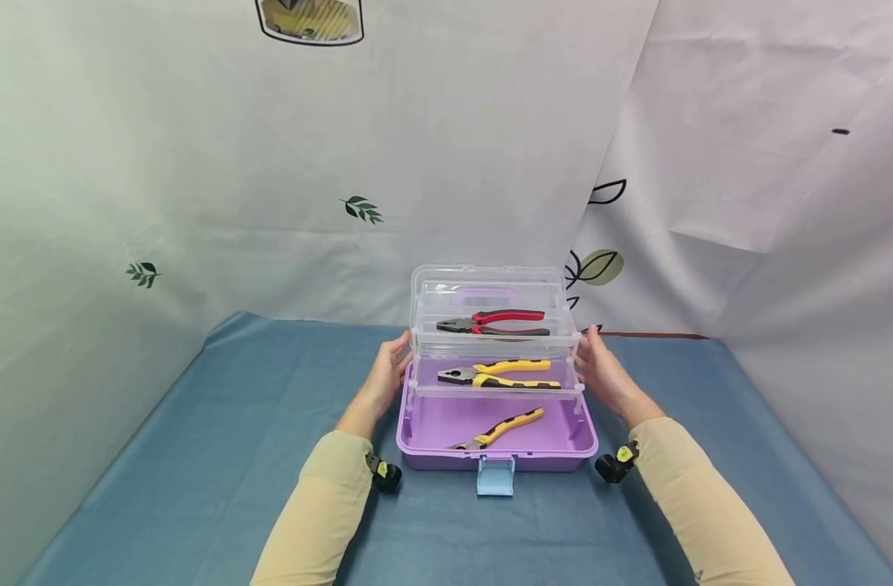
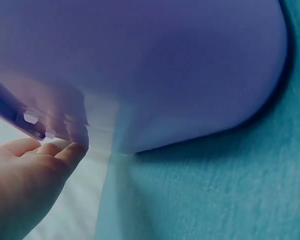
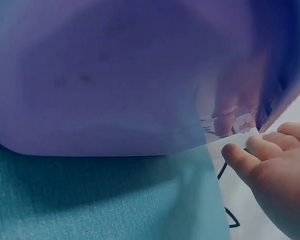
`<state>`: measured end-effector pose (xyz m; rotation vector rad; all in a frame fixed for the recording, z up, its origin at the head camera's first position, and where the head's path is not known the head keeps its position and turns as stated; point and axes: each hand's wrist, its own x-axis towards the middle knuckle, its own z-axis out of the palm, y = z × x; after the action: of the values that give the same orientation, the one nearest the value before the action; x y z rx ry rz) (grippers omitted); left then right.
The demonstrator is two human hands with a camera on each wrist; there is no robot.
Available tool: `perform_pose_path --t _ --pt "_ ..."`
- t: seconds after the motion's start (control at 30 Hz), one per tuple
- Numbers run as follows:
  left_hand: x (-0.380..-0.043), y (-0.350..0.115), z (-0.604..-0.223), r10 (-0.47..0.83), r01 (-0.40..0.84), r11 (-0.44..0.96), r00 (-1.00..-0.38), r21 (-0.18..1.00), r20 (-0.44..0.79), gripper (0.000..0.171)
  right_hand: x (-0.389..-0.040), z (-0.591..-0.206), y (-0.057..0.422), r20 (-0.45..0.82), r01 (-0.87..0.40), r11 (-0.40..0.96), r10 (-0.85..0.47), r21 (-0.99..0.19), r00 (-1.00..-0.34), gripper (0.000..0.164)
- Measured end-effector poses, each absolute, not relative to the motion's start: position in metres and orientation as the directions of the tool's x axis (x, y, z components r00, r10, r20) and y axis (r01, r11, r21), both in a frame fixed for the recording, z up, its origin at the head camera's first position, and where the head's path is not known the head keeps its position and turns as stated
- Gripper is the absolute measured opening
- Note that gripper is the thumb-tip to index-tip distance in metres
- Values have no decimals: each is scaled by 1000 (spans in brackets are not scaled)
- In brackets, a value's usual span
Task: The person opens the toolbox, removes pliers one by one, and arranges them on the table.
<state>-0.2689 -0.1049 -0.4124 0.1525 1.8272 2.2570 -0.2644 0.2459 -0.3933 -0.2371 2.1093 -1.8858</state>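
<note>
A purple toolbox [image 1: 497,462] stands with its clear lid [image 1: 490,277] raised and two clear trays lifted in tiers. Red-and-black pliers [image 1: 509,315] lie in the upper tray, yellow-and-black pliers [image 1: 515,368] in the lower one. A third pair of yellow-handled pliers [image 1: 515,423] is on the purple floor of the box. At the box's left rear side, my left hand [image 1: 387,370] has its fingertips against or close to the wall. My right hand [image 1: 603,370] mirrors it on the right, fingers extended; in the right wrist view contact is hard to tell.
A light blue latch [image 1: 496,476] hangs down at the box's front. Blue cloth [image 1: 234,456] covers the table. Behind and at both sides hangs a pale curtain [image 1: 475,163] with leaf prints.
</note>
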Motion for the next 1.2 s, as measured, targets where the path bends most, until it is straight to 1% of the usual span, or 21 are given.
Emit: perform_pose_path --t 0.33,0.57,0.73,0.93,1.1,1.2 --pt "-267 -106 -412 193 -128 -198 -977 972 -89 63 -262 -392 246 -125 81 150 -315 -985 -941 89" --pt "-264 -110 -414 128 -127 -146 -986 981 -109 54 -259 -390 247 -123 84 143 -293 -986 -948 90" --pt "-257 -116 -412 114 -114 -29 -987 993 -110 53 -256 -387 248 -116 74 168 -256 -983 -960 91" --pt "-245 -122 -408 135 -92 124 -985 988 -108 53 -252 -383 247 -117 75 186 -228 -980 -966 93" --pt "-236 -128 -404 178 -67 213 -978 975 -106 57 -250 -379 247 -108 67 181 -232 -981 -967 93" --pt "-231 -130 -402 223 -27 266 -971 964 -89 61 -248 -376 247 -95 53 180 -234 -982 -968 92"
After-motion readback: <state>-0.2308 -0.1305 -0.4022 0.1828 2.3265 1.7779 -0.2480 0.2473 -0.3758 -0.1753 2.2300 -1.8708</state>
